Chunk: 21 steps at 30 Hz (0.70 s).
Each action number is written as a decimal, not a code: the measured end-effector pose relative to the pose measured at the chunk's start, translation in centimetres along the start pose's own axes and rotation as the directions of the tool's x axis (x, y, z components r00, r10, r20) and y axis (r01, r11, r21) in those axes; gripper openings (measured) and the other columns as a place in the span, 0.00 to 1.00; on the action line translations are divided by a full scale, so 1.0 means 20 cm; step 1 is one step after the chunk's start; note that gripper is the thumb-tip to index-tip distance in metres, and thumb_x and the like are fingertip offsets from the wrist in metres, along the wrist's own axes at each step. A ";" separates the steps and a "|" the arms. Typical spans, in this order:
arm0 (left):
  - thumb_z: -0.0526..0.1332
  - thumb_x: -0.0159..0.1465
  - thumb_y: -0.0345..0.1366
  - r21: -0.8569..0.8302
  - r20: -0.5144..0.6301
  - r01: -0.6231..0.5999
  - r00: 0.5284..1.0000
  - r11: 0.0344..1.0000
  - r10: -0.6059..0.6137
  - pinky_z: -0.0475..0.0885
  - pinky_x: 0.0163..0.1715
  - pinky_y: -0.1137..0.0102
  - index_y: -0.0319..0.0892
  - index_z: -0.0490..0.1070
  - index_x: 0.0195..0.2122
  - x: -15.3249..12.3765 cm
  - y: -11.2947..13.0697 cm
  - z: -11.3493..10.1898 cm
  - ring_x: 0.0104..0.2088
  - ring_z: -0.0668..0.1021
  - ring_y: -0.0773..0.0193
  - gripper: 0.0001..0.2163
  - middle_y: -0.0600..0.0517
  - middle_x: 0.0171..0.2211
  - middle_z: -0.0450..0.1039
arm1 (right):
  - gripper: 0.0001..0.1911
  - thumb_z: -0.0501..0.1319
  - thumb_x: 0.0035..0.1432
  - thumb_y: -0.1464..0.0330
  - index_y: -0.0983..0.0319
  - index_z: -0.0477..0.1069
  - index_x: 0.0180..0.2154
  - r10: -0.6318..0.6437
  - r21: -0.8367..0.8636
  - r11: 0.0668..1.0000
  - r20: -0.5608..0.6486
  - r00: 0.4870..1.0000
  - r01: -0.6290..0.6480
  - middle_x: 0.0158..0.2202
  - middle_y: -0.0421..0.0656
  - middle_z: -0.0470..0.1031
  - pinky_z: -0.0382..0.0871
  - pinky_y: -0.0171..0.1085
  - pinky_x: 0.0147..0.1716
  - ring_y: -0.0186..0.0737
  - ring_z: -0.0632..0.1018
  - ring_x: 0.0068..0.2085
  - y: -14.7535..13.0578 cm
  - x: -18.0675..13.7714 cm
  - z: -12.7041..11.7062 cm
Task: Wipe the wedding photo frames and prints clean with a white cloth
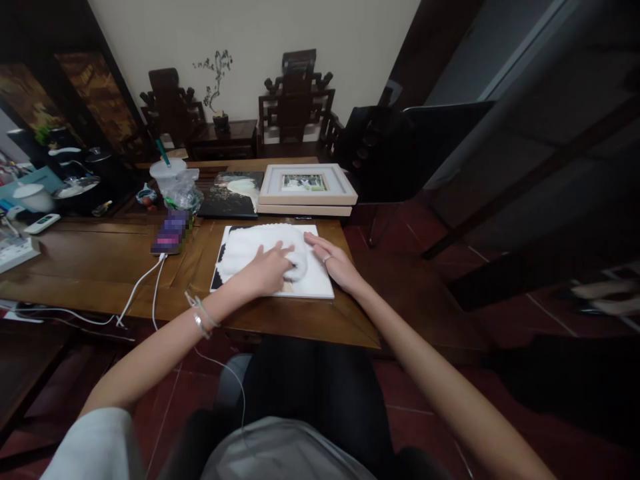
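Note:
A white picture frame lies flat on the wooden table in front of me. A white cloth is spread over most of it. My left hand presses down on the cloth, fingers curled over a bunched part of it. My right hand rests flat on the frame's right side, fingers stretched out beside the cloth, a ring on one finger. A bracelet sits on my left wrist.
Two stacked light-wood frames and a dark picture lie behind. A phone with a white cable, a lidded cup, a plastic bag and a remote are to the left. Carved chairs stand at the wall.

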<state>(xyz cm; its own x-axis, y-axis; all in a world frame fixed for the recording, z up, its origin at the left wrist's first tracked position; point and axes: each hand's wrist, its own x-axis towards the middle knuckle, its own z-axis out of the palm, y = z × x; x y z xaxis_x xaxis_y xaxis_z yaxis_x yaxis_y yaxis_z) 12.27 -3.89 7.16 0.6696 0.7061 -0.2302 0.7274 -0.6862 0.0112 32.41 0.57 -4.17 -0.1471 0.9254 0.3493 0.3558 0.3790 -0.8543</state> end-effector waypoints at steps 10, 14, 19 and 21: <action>0.51 0.61 0.21 0.070 -0.023 -0.142 0.989 0.987 0.144 0.59 0.60 0.40 0.35 0.72 0.52 -0.02 0.24 0.04 0.68 0.55 0.41 0.20 0.41 0.68 0.53 | 0.31 0.48 0.64 0.45 0.52 0.67 0.60 0.060 0.129 0.990 -0.037 0.998 -0.054 0.64 0.41 0.65 0.54 0.49 0.65 0.46 0.65 0.64 -0.02 -0.01 0.00; 0.54 0.63 0.26 0.095 -0.021 -0.225 0.973 0.970 0.228 0.65 0.57 0.44 0.38 0.73 0.50 -0.16 0.34 0.04 0.66 0.60 0.41 0.16 0.40 0.66 0.58 | 0.28 0.49 0.65 0.48 0.54 0.70 0.58 0.033 0.126 0.992 -0.020 0.999 -0.030 0.61 0.43 0.68 0.55 0.51 0.64 0.47 0.67 0.63 -0.05 -0.02 -0.01; 0.55 0.62 0.26 0.012 0.036 -0.234 0.972 0.972 0.233 0.72 0.51 0.56 0.38 0.74 0.45 -0.30 0.34 -0.03 0.57 0.71 0.48 0.13 0.41 0.59 0.68 | 0.20 0.56 0.63 0.59 0.57 0.75 0.52 -0.109 -0.110 0.988 0.026 0.994 0.111 0.58 0.47 0.72 0.59 0.54 0.62 0.50 0.70 0.61 -0.06 -0.03 0.00; 0.54 0.61 0.24 -0.006 0.026 -0.110 0.994 0.994 0.110 0.74 0.44 0.60 0.36 0.75 0.43 -0.29 0.27 -0.05 0.48 0.77 0.51 0.13 0.39 0.51 0.73 | 0.18 0.57 0.62 0.63 0.58 0.75 0.52 -0.173 -0.172 0.968 0.063 0.983 0.181 0.58 0.48 0.73 0.60 0.54 0.62 0.49 0.70 0.61 -0.05 -0.03 0.02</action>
<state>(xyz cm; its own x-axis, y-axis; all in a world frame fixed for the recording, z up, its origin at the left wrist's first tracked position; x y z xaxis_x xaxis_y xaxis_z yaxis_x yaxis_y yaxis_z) 12.52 -11.59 9.58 0.7417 0.6214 -0.2524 0.6501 -0.7587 0.0426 31.81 -0.29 -3.61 -0.2638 0.8441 0.4668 0.4770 0.5348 -0.6975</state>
